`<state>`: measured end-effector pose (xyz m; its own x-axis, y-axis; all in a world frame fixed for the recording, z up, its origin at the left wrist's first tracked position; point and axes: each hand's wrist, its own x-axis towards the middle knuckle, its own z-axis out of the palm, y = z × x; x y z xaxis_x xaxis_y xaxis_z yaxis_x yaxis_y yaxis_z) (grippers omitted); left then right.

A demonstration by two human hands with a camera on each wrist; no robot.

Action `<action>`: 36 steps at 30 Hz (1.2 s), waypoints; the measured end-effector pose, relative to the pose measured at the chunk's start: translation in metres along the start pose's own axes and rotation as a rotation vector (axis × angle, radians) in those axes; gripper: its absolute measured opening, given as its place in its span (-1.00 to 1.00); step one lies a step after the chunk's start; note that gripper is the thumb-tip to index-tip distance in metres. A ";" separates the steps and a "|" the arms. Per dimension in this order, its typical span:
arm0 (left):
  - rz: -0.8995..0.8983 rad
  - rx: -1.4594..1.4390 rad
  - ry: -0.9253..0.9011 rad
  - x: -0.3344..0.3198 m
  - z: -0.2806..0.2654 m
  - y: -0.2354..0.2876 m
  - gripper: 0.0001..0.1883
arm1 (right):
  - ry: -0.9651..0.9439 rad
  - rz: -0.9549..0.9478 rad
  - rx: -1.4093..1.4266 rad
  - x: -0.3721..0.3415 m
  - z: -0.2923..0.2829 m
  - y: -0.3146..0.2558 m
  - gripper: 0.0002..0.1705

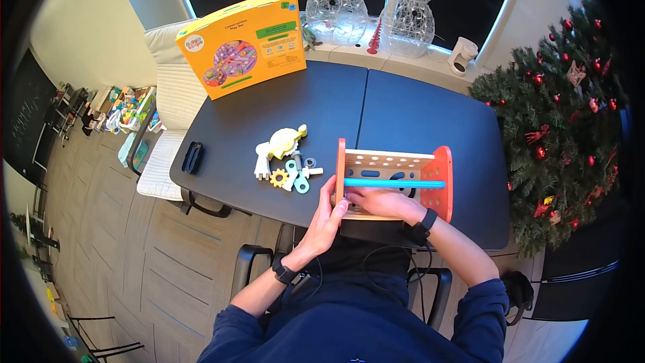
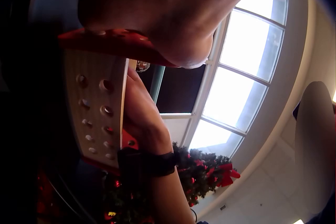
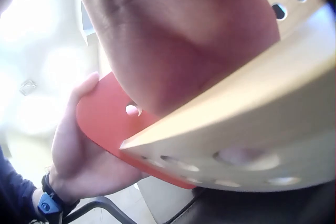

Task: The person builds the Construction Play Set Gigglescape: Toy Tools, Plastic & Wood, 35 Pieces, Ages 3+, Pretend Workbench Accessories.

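Observation:
A wooden toy toolbox (image 1: pixel 390 159) with red end panels and a blue rod handle (image 1: pixel 396 183) stands at the table's near edge. My left hand (image 1: pixel 324 224) grips its left red panel (image 1: pixel 340 161), fingers along the outer face and thumb at the near edge. My right hand (image 1: pixel 384 203) reaches under the rod into the box, close to that panel's inner face. In the right wrist view, the palm of the right hand (image 3: pixel 194 35) lies over the pale holed side board (image 3: pixel 262 119). Its fingertips are hidden, so I cannot tell what they hold.
Left of the toolbox lie loose toy parts: a yellow helmet-like piece (image 1: pixel 285 141), a yellow gear (image 1: pixel 279 177), a green holed link (image 1: pixel 301 186) and bolts. Behind stands a yellow play-set box (image 1: pixel 245 44). A black case (image 1: pixel 193 157) sits at the table's left; a decorated tree (image 1: pixel 551 128) is right.

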<state>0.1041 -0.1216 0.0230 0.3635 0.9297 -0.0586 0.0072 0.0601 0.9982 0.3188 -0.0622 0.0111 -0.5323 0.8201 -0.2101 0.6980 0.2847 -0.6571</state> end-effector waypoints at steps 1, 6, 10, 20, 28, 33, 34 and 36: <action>0.000 0.000 -0.002 0.000 0.000 0.000 -0.14 | 0.005 0.043 0.007 -0.001 -0.002 -0.004 -0.62; 0.052 0.064 0.000 0.004 -0.003 -0.015 -0.13 | -0.050 0.119 -0.016 -0.008 -0.025 -0.038 -0.64; 0.018 0.007 -0.010 0.001 -0.002 -0.005 -0.13 | -0.030 0.068 0.032 -0.003 -0.013 -0.020 -0.65; 0.027 0.021 -0.011 0.001 -0.002 -0.005 -0.15 | -0.054 0.119 0.033 -0.001 -0.014 -0.023 -0.69; 0.072 0.024 0.012 0.003 0.000 -0.010 -0.17 | -0.025 0.094 -0.012 -0.003 -0.018 -0.028 -0.69; -0.022 -0.022 0.000 -0.001 0.001 0.004 -0.18 | 0.028 -0.063 -0.001 0.013 0.011 0.021 -0.65; 0.019 0.000 0.002 0.000 0.000 -0.001 -0.18 | 0.020 -0.031 0.028 0.012 0.008 0.016 -0.65; 0.068 0.022 0.000 0.003 -0.001 -0.010 -0.17 | 0.002 0.034 0.085 0.005 -0.005 -0.006 -0.65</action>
<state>0.1042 -0.1190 0.0128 0.3640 0.9313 0.0095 0.0031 -0.0115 0.9999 0.3141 -0.0571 0.0176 -0.5080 0.8295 -0.2322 0.6723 0.2132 -0.7090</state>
